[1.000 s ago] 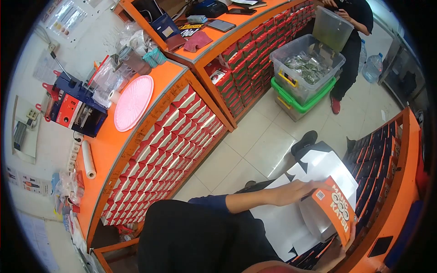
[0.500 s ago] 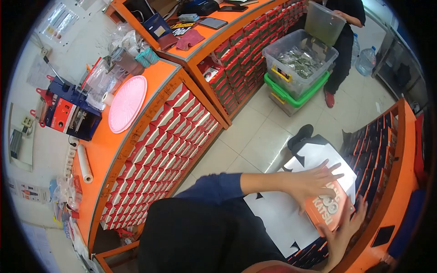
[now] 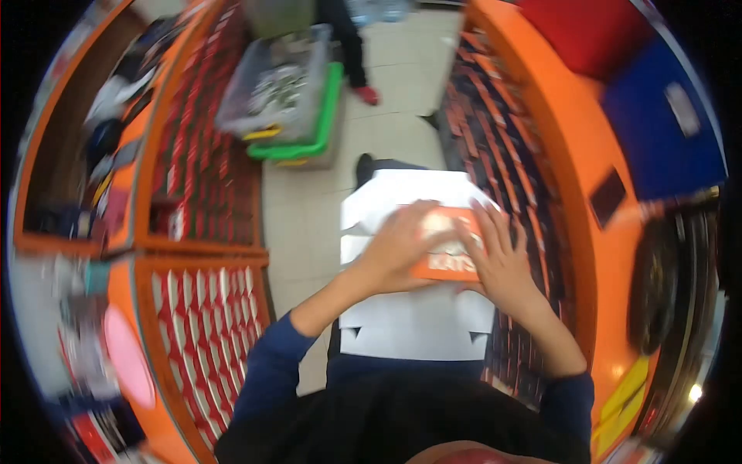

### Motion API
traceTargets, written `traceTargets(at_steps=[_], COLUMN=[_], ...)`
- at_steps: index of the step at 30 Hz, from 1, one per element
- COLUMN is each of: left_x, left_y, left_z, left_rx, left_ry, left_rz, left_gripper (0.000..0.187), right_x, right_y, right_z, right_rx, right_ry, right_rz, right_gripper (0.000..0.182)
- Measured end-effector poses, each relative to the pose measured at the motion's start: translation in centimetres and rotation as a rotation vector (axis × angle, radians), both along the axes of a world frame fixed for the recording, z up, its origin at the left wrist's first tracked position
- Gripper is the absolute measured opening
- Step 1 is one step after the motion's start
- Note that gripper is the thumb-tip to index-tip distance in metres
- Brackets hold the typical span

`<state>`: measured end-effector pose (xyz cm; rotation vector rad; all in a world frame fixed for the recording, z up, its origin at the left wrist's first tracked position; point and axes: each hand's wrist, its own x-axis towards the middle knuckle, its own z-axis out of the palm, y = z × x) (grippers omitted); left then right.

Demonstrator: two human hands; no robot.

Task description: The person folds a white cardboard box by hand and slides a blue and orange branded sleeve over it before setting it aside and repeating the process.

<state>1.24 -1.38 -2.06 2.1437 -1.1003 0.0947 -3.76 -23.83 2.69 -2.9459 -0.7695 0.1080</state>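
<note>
An orange printed stack or box with the letters "KATS" showing (image 3: 450,267) rests on white die-cut card sheets (image 3: 413,325) across the person's lap. My left hand (image 3: 396,246) holds its left side, with the fingers over the top. My right hand (image 3: 502,259) grips its right side, fingers also laid over it. Motion blur softens the print, and the hands cover part of it.
Stacks of red and white boxes (image 3: 209,332) fill the left shelf. A clear tub of packets (image 3: 232,100) stands on a green-rimmed one, beside another person's leg (image 3: 345,46). Dark box stacks (image 3: 495,147) line the orange counter (image 3: 568,147), which holds a phone (image 3: 608,197).
The view has swung to the right, and the orange item now appears nearer the centre. My left hand has shifted to its left side; both hands hold it.
</note>
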Motion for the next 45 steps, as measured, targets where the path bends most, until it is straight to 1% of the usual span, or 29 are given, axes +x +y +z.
traceTargets(at_steps=[2,3,4,5,6,7,8,9,10,12,14,15,16,17,20,21,23,24,26,28,30,31,34,36,38,40,42,43,45], left_x=[0.2,0.0,-0.1,0.1,0.2,0.4,0.5,0.7,1.0,1.7,2.1,1.9,1.4,0.6,-2.0,-2.7,-3.8,-4.2,-4.5,-4.3,-4.2,-4.2,-4.1,-4.0,-3.9,-3.8,-3.7,-3.6,-3.6], left_y=[0.1,-0.2,-0.4,-1.0,-1.7,-2.3,-3.0,-3.9,-4.4,-4.7,-4.8,-4.8,-5.1,-5.7,-7.4,-7.9,-8.7,-9.1,-9.5,-9.8,-9.9,-10.0,-10.1,-10.2,-10.2,-10.2,-10.1,-10.0,-9.9], left_z=[1.3,2.2,3.1,3.9,4.6,5.1,5.4,5.6,5.8,6.0,5.8,4.9,3.8,2.3,-0.3,-0.9,-2.3,-3.2,-4.5,-5.3,-6.2,-6.4,-7.0,-7.2,-7.4,-7.6,-7.6,-7.5,-7.2], left_rx=[-0.088,-0.18,-0.271,-0.277,-0.289,-0.295,-0.3,-0.241,-0.183,-0.187,-0.316,-0.33,-0.289,-0.26,-0.141,-0.116,-0.092,-0.076,-0.062,-0.008,-0.012,-0.023,-0.042,-0.053,-0.032,-0.037,-0.043,-0.035,-0.03], left_ry=[0.072,0.068,0.071,0.08,0.05,0.014,0.012,-0.026,-0.065,-0.092,-0.102,-0.059,-0.009,0.071,0.262,0.299,0.337,0.329,0.331,0.371,0.344,0.331,0.296,0.27,0.254,0.254,0.253,0.253,0.255], left_rz=[0.137,0.265,0.411,0.404,0.537,0.672,0.671,0.67,0.67,0.635,0.659,0.637,0.618,0.58,0.438,0.397,0.359,0.328,0.3,0.274,0.28,0.295,0.333,0.36,0.378,0.389,0.401,0.404,0.408], left_gripper=[0.076,0.078,0.08,0.08,0.081,0.081,0.081,0.083,0.085,0.087,0.089,0.085,0.077,0.074,0.065,0.063,0.061,0.061,0.061,0.062,0.061,0.06,0.057,0.056,0.054,0.054,0.053,0.053,0.052], right_x=[0.2,0.4,0.8,0.8,0.8,1.6,2.7,3.6,4.7,7.9,12.2,15.2,18.2,21.3,30.0,32.1,35.2,36.4,38.1,39.1,39.8,40.1,42.3,43.2,45.2,46.7,47.2,47.9,48.8], right_y=[-0.7,-1.1,-1.0,-0.4,0.5,1.4,2.1,3.0,4.0,4.0,3.4,2.3,2.0,1.3,-0.4,-0.7,-0.7,-0.7,-0.5,-0.1,0.4,0.7,-0.7,-1.3,-2.2,-3.7,-4.6,-5.1,-5.0], right_z=[2.6,2.8,2.1,2.3,2.5,2.0,1.6,1.2,0.6,-0.4,-0.3,-1.5,-2.5,-3.7,-7.4,-8.2,-9.2,-9.6,-10.5,-10.8,-11.1,-10.7,-10.5,-10.8,-10.9,-10.9,-11.2,-12.1,-13.3], right_rx=[0.113,0.372,0.759,1.044,1.328,1.46,1.579,1.625,1.657,1.723,1.915,1.979,2.033,2.028,2.097,2.1,1.964,1.96,1.964,1.992,2.02,2.045,2.083,2.04,2.104,2.229,2.157,2.157,1.832], right_ry=[-0.175,-0.286,-0.339,-0.235,-0.119,0.116,0.351,0.495,0.47,0.562,0.724,0.797,0.735,0.676,0.449,0.445,0.223,0.227,0.175,0.248,0.251,0.16,0.104,0.092,-0.041,-0.034,0.035,0.038,-0.12], right_rz=[-0.085,-0.205,-0.313,-0.427,-0.537,-0.494,-0.438,-0.421,-0.442,-0.459,-0.549,-0.575,-0.645,-0.65,-0.831,-0.823,-0.798,-0.799,-0.791,-0.795,-0.815,-0.82,-0.841,-0.861,-1.004,-1.05,-0.93,-0.929,-1.105], right_gripper=[0.097,0.093,0.091,0.093,0.096,0.1,0.105,0.108,0.106,0.1,0.073,0.061,0.062,0.067,0.083,0.083,0.092,0.092,0.1,0.099,0.099,0.097,0.099,0.099,0.101,0.105,0.103,0.103,0.101])
